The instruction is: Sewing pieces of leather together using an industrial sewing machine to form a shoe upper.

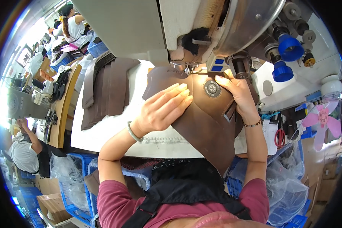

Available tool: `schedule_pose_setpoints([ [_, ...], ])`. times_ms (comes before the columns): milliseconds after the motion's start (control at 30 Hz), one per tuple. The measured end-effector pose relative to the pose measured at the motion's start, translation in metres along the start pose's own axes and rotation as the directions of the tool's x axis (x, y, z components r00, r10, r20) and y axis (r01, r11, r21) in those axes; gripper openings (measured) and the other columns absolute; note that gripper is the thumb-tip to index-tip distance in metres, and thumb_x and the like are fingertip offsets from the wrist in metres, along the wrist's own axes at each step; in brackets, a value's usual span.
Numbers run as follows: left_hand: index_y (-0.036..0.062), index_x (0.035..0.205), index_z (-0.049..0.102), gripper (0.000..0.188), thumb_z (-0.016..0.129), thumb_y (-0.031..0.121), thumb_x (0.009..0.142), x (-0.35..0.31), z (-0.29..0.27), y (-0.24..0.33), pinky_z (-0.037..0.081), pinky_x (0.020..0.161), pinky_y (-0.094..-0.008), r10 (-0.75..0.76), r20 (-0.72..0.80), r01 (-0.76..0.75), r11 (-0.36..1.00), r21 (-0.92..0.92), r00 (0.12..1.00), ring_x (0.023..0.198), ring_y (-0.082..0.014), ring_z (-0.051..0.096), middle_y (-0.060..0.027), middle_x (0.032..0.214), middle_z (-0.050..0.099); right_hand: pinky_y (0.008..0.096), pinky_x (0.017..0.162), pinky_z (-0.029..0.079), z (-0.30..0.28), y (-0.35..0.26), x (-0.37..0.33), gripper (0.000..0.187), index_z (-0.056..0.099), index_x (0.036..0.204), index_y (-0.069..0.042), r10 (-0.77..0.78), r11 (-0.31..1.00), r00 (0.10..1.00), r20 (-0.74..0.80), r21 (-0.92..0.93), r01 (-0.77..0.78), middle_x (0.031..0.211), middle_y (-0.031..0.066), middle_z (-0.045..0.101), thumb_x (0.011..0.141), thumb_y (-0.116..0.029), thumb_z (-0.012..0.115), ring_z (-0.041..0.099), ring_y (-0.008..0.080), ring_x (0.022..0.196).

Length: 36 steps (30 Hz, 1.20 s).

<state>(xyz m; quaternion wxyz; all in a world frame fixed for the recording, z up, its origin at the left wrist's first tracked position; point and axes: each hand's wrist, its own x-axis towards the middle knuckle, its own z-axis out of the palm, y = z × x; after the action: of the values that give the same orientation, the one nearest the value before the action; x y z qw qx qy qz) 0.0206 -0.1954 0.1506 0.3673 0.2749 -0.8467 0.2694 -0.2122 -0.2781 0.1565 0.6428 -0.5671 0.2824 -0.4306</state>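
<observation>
A brown leather panel [212,129] lies under the presser foot [188,69] of a sewing machine [247,26]. Its pointed lower end hangs over the table's front edge. A round dark badge [212,88] sits on the panel, right of the needle area. My left hand [165,108] rests flat on the panel's left part, fingers stretched and side by side. With the thumb on top, my right hand [239,93] grips the panel's right side near the badge; its other fingers are partly hidden behind the machine's parts. The stitching point itself is too small to make out.
A stack of brown leather pieces [108,87] lies left on the white table [140,144], which has a ruler strip [161,141]. Red-handled scissors [280,138] and a pink fan [322,121] are at right. Blue crates [78,190] stand below. Other people work at left.
</observation>
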Motion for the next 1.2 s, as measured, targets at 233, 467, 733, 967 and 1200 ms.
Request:
schedule_pose_setpoints([
  [233,-0.0041,0.100,0.067,0.027,0.060,0.008,0.077,0.001,0.001,-0.003,0.057,0.089,-0.0400,-0.006,0.005,0.006,1.000,0.005,1.000,0.098,-0.0297,0.068,-0.0156,0.100,0.068,0.0175,0.067,0.044,-0.005,0.003,0.005,0.013,0.053,0.083,-0.006,-0.017,0.999,1.000,-0.023,-0.049,0.016,0.084,-0.0037,0.058,0.093,-0.009,0.061,0.051,-0.0003,0.077],
  [467,-0.0014,0.095,0.068,0.027,0.061,0.006,0.070,0.004,0.009,-0.010,0.057,0.087,-0.0355,-0.015,-0.074,0.017,1.000,0.022,0.997,0.096,-0.0260,0.067,-0.0111,0.097,0.067,0.0182,0.070,0.045,-0.008,0.001,0.008,0.006,0.057,0.089,-0.004,-0.014,0.998,0.999,-0.037,-0.062,0.011,0.088,-0.0019,0.062,0.093,-0.008,0.060,0.054,0.0010,0.080],
  [733,-0.0009,0.101,0.068,0.028,0.063,0.010,0.076,-0.002,0.017,-0.016,0.057,0.088,-0.0397,-0.059,-0.048,0.058,0.998,-0.018,0.997,0.095,-0.0296,0.068,-0.0124,0.101,0.067,0.0180,0.073,0.044,-0.014,-0.003,0.011,0.011,0.057,0.094,-0.004,-0.135,0.977,0.990,-0.038,-0.169,0.126,0.087,-0.0021,0.063,0.095,-0.014,0.061,0.054,0.0013,0.080],
  [967,0.0001,0.104,0.066,0.033,0.068,0.014,0.074,0.008,0.003,-0.007,0.056,0.091,-0.0435,-0.111,0.041,0.113,0.991,-0.072,0.993,0.094,-0.0326,0.067,-0.0123,0.098,0.066,0.0198,0.075,0.045,-0.026,-0.004,0.002,0.022,0.060,0.105,0.000,-0.024,0.930,0.994,0.111,-0.361,0.063,0.091,-0.0017,0.064,0.092,-0.017,0.065,0.055,0.0030,0.082],
  [1200,-0.0015,0.118,0.056,0.046,0.068,0.008,0.075,0.009,0.001,-0.005,0.054,0.075,-0.0358,-0.219,-0.044,0.214,0.972,-0.102,0.975,0.081,-0.0283,0.067,-0.0127,0.105,0.068,0.0218,0.080,0.048,-0.028,0.002,0.006,0.032,0.063,0.114,0.002,-0.074,0.958,0.989,0.128,-0.268,0.106,0.098,0.0001,0.066,0.091,-0.019,0.066,0.058,0.0051,0.089],
])
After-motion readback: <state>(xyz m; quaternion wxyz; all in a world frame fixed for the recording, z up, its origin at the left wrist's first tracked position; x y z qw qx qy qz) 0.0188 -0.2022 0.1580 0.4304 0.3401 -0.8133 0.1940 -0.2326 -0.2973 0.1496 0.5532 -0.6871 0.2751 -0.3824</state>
